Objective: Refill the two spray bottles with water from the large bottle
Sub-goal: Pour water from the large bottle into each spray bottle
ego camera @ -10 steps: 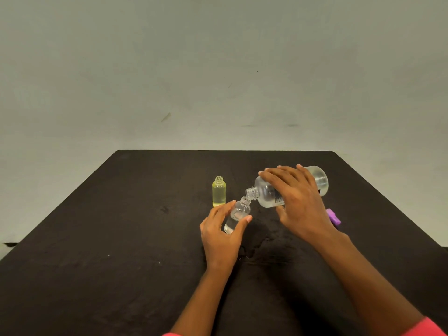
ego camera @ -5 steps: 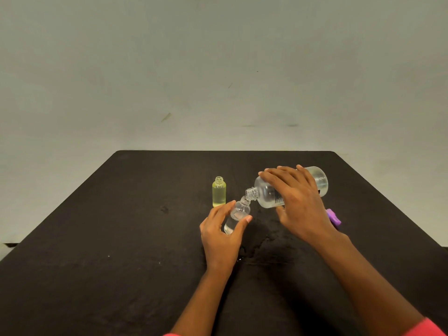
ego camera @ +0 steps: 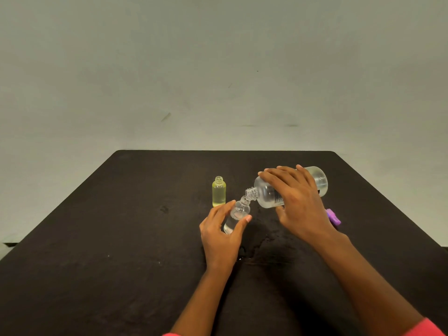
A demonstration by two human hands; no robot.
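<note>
Left hand (ego camera: 221, 236), small clear bottle (ego camera: 236, 214); right hand (ego camera: 300, 204), tilted large bottle (ego camera: 264, 192)

Lone bottle (ego camera: 219, 193), small bottle (ego camera: 238, 212), large bottle (ego camera: 266, 196), cap (ego camera: 333, 216) — left to right.

The person's left hand (ego camera: 219, 235) and right hand (ego camera: 300, 209) are both bare, with short, neatly kept nails showing at the fingertips. Behind each hand a slim forearm is uncovered from the wrist back: the left forearm (ego camera: 201, 301) and the right forearm (ego camera: 368, 282), of which a longer stretch shows. Well behind the right hand, the right sleeve (ego camera: 429, 328) is a plain coral-pink fabric, seen as a soft-edged wedge cut off by the frame corner. Well behind the left hand, the left sleeve (ego camera: 171, 334) is the same coral-pink, only a thin sliver of it visible.
</note>
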